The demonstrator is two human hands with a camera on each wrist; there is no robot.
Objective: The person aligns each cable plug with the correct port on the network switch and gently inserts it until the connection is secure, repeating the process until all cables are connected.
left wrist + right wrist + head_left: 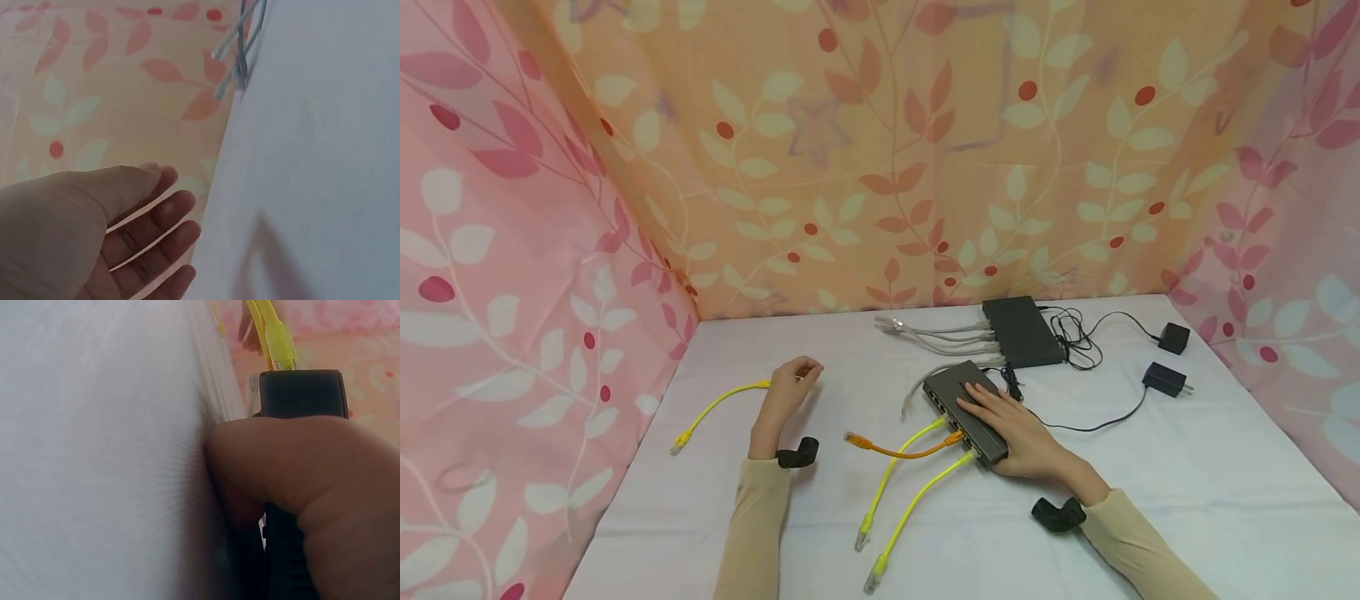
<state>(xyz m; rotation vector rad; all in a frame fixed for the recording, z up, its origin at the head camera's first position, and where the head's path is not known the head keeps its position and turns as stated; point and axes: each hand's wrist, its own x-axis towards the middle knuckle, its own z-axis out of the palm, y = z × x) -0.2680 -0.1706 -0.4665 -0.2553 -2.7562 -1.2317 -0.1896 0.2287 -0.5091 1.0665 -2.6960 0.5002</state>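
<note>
A dark grey network switch (951,385) lies at an angle on the white table. My right hand (1018,433) holds it, fingers spread across its top and thumb around the near end, as the right wrist view shows. Two yellow network cables (917,504) and a short orange network cable (913,455) are plugged into its left side, their other ends loose. My left hand (790,390) is raised farther left, fingers loosely curled with nothing between them. Just beyond it lies a loose yellow cable (715,408), its right end hidden behind the hand.
A second black switch (1022,332) sits at the back with several grey cables (943,333) in its left side. To the right lie a coiled black cord (1078,337) and two power adapters, one behind (1173,337) the other (1165,379). Patterned cloth walls surround the table.
</note>
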